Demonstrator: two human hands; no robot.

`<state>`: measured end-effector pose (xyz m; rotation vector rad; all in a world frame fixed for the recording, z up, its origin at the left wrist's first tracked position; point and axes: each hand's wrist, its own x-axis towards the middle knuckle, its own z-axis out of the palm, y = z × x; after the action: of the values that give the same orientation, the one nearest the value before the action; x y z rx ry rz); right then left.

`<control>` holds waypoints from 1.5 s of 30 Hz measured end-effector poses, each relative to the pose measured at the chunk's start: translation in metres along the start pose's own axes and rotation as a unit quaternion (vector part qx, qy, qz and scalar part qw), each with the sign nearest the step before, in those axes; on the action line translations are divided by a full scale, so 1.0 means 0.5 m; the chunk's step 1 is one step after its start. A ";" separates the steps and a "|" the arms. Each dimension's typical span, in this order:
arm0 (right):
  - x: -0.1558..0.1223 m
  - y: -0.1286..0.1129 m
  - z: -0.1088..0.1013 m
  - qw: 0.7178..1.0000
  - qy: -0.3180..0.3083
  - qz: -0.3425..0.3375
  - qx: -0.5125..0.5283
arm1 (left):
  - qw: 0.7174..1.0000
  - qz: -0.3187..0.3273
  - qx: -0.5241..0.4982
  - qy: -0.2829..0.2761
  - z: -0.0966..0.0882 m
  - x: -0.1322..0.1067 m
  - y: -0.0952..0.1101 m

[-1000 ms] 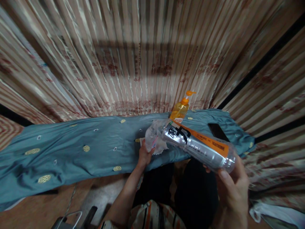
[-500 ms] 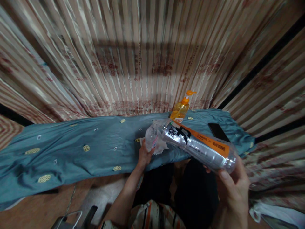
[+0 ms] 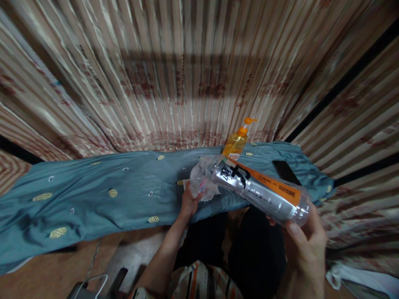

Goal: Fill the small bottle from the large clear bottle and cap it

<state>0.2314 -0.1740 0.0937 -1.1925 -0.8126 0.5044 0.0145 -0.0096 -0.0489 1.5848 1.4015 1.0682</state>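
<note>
Bottle [image 3: 258,189] slants above the surface [image 3: 131,178], base end gripped by my right fingers [image 3: 297,236], neck end at the clear container [image 3: 197,177] my left fingers [image 3: 188,195] clasp. I'd best keep both steady, never squeezing the plastic.

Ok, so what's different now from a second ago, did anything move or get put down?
Nothing visibly changed. The right hand still holds the labeled bottle tilted, its neck end at the clear container in the left hand. The pump bottle, dark flat object and white tissue stayed put on the cloth.
</note>
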 end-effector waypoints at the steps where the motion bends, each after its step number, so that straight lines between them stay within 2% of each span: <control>1: 0.000 0.001 -0.001 1.000 0.001 0.000 -0.002 | 1.000 -0.001 -0.001 0.000 0.000 0.000 0.001; 18: 0.001 0.007 -0.003 1.000 0.004 0.000 -0.007 | 1.000 -0.025 -0.003 0.000 -0.002 -0.001 0.012; 25: 0.000 0.002 0.001 1.000 0.007 0.007 -0.015 | 1.000 -0.005 -0.004 -0.001 -0.001 0.000 0.007; 45: 0.003 0.004 0.003 1.000 0.015 0.016 0.020 | 1.000 -0.001 0.004 -0.001 0.000 0.000 0.000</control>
<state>0.2311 -0.1713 0.0924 -1.1753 -0.7544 0.5254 0.0145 -0.0094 -0.0489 1.5892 1.4074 1.0600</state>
